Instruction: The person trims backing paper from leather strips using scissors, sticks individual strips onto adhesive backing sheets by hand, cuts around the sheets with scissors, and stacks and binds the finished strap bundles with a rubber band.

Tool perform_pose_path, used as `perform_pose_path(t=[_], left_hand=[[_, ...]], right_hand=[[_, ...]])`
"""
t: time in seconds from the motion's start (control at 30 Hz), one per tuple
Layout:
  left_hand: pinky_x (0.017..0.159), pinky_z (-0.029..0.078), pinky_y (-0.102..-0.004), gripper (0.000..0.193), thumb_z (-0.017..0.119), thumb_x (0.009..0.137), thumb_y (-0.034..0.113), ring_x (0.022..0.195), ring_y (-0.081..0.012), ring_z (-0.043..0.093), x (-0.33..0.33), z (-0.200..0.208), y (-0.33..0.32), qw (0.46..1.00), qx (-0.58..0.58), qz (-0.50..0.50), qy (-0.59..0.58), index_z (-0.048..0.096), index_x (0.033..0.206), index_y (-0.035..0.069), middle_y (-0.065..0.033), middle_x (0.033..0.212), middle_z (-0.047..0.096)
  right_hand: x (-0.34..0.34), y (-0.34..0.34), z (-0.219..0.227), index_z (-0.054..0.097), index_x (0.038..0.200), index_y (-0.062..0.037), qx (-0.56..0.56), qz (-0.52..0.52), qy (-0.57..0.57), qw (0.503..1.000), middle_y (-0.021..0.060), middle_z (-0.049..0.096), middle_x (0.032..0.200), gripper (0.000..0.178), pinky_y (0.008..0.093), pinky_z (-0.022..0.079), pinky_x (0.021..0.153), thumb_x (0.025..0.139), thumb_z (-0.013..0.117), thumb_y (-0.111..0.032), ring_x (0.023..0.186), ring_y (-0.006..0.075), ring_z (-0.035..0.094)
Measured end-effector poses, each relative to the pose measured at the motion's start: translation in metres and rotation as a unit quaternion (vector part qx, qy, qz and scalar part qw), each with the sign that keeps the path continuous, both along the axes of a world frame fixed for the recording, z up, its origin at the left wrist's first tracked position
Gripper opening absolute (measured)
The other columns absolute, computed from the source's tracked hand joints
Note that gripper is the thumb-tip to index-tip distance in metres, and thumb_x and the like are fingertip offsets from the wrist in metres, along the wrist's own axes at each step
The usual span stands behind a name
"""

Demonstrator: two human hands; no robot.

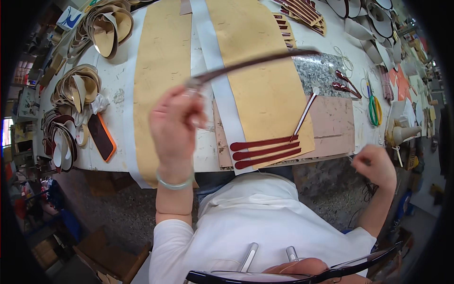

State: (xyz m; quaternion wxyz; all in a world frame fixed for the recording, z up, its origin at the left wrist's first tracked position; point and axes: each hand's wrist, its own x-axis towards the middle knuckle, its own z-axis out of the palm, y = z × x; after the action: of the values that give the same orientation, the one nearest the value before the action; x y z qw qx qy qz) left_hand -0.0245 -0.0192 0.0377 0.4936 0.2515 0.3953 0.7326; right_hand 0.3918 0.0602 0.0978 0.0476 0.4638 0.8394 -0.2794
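Observation:
My left hand (177, 116) is raised over the table, its fingers pinched on one end of a dark red strap (255, 63). Blurred by motion, the strap stretches to the right above the tan sheets. Below it, three similar straps (267, 154), each with a rounded wide end, lie side by side near the table's front edge. A thin white stick tool (305, 113) rests with its tip beside their narrow ends. Off the front right edge, my right hand (377, 165) has curled fingers; whatever they may hold is hidden.
Long tan sheets (161, 71) and a pinkish board (336, 125) cover the table's middle. A granite slab (317, 66) and green-handled scissors (374, 111) lie on the right. Leftward are an orange-edged phone (100, 137) and stacks of curved pieces (78, 87).

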Motion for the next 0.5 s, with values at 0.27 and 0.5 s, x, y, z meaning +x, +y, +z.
perform_pose_path(t=[0.27,0.5], left_hand=[[0.087,0.054,-0.0383,0.021,0.050,0.096,0.011,0.098,-0.0238,0.067,0.045,-0.028,0.003,0.985,-0.101,-0.075,-0.116,0.057,0.109,-0.003,-0.0134,0.102,0.066],[0.094,0.051,-0.0415,0.022,0.047,0.097,0.010,0.109,-0.0301,0.063,0.045,-0.042,-0.011,0.986,-0.130,-0.073,-0.075,0.057,0.111,-0.004,-0.0156,0.107,0.065]], right_hand=[[-0.130,0.001,-0.064,0.063,0.092,-0.0016,0.065,-0.065,0.139,0.986,0.0130,0.064,0.072,0.032,0.0344,0.048,0.059,0.078,0.076,-0.028,0.063,0.0265,0.062],[-0.113,0.016,-0.061,0.050,0.119,-0.0068,0.068,-0.090,0.079,0.990,0.0152,0.063,0.075,0.037,0.0433,0.049,0.064,0.084,0.061,-0.014,0.069,0.0352,0.064]])
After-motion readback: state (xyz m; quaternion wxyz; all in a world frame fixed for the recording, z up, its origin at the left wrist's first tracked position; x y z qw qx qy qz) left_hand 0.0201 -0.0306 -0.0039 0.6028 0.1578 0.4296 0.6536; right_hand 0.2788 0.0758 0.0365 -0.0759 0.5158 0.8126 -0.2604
